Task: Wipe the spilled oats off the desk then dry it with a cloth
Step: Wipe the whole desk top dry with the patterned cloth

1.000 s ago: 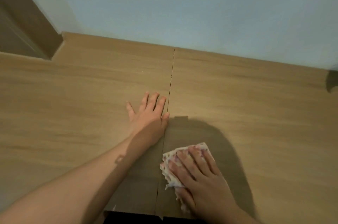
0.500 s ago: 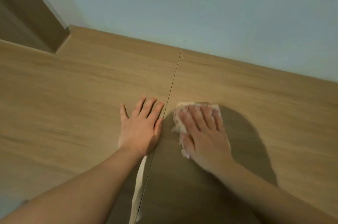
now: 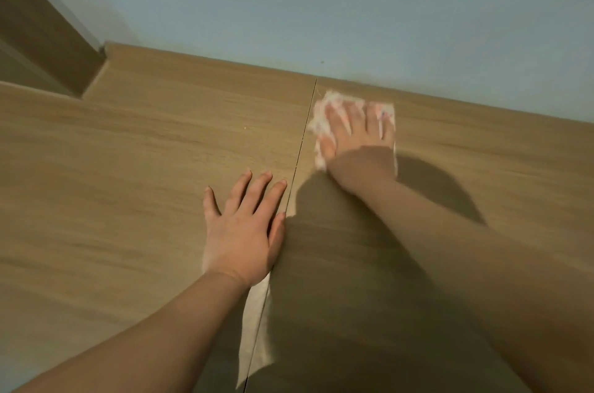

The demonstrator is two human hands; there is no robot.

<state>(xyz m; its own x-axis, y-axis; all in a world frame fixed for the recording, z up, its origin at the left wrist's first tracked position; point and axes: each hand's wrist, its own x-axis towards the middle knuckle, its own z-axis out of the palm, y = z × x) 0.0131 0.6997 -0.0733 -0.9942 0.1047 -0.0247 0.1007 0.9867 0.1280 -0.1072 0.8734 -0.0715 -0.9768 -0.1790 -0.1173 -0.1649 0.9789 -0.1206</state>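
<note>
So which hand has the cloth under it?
The right hand, up by the wall, presses flat on the cloth. The left hand lies flat on the bare desk.

White pink-patterned cloth, light-brown woodgrain desk.

A crumpled white cloth with a pinkish print lies pressed flat under our right hand, near the back edge of the light wood-grain desk, just right of its seam.
</note>
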